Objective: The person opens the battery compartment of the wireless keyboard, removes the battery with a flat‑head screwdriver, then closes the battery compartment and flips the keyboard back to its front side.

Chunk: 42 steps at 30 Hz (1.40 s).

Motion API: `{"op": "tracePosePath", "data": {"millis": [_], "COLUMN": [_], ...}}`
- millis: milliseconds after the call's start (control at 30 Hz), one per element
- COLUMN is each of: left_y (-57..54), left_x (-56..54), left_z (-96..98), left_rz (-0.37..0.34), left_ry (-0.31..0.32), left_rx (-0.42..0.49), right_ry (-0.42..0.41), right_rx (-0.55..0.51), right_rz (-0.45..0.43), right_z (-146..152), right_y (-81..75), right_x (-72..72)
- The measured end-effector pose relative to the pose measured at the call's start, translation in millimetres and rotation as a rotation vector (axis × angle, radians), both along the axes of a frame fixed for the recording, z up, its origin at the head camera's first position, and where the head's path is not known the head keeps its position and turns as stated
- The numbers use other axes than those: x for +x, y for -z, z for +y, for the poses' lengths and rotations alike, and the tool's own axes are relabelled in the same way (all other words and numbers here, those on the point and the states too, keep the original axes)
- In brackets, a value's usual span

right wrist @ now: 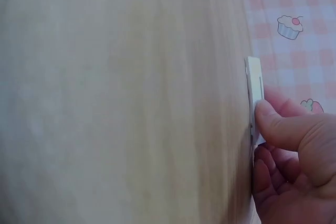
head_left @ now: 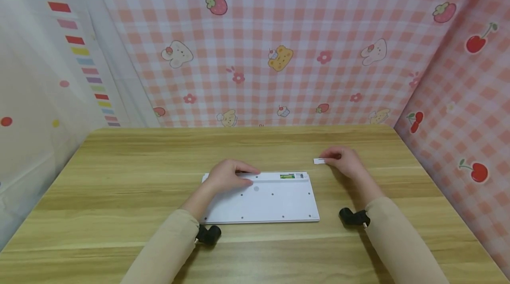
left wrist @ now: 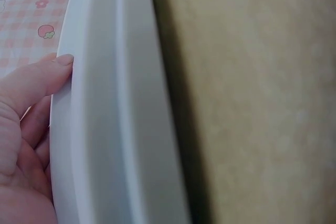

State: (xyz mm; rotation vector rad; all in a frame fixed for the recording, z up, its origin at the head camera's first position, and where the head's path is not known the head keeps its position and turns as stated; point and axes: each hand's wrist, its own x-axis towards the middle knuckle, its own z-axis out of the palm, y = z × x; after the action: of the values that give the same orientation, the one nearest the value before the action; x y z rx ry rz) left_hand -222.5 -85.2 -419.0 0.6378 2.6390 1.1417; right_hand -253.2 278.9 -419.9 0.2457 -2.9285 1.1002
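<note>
Grips overturned keyboard [head_left: 279,206] with left hand [head_left: 226,176], pinches cover [head_left: 318,161] with right hand [head_left: 345,161]. Has battery [head_left: 287,176] seemingly in place, cover unfitted.

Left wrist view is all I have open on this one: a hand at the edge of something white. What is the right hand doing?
Observer: The right hand pinches a small white piece.
Operator: Does that piece touch the white thing I see?
Observer: No, the head view shows it apart from the white panel, just beyond its far right corner.
Operator: Anything set into the panel?
Observer: Yes, what looks like a green battery shows at the far edge, towards the right end.
</note>
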Motion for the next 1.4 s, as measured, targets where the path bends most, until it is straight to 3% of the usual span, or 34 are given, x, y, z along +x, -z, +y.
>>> {"op": "tracePosePath", "data": {"millis": [633, 933, 1167, 1400], "left_y": [2.5, 1.5, -1.0, -0.5], "left_x": [-1.3, -0.4, 1.0, 0.3], "left_z": [-0.4, 0.7, 1.4, 0.5], "left_rz": [0.015, 0.010, -0.002, -0.001], "left_ry": [0.006, 0.001, -0.005, -0.013], "left_rx": [-0.007, -0.013, -0.011, -0.016], "right_ry": [0.041, 0.048, 0.055, 0.018], "right_rx": [0.005, -0.063, -0.037, -0.004], "right_rz": [0.023, 0.027, 0.044, -0.045], "right_z": [7, 23, 44, 64], "right_y": [3.5, -19.4, -26.6, -28.0], "right_x": [-1.0, 20.1, 42.7, 55.3]}}
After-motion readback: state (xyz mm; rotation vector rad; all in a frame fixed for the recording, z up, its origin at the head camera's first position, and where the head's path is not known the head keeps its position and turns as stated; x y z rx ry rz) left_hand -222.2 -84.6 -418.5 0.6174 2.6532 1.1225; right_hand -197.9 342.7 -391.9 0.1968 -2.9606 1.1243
